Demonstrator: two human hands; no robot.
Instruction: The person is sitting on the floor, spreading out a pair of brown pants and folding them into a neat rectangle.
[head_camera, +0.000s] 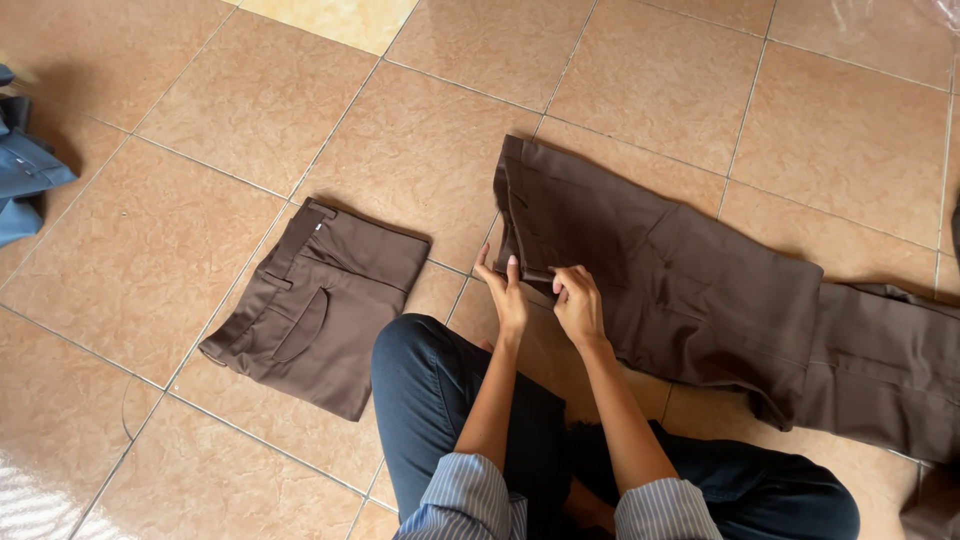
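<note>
A pair of brown trousers (700, 290) lies flat on the tiled floor, waist toward me, legs stretching off to the right. My left hand (505, 295) and my right hand (578, 305) both pinch the near corner of its waistband, fingers closed on the cloth. A second pair of brown trousers (320, 305) lies folded into a neat square on the floor to the left, apart from both hands.
I sit on the floor with my knees in dark blue trousers (440, 400) under my arms. A blue garment (25, 175) lies at the far left edge. Orange-brown floor tiles (400, 150) stretch all around.
</note>
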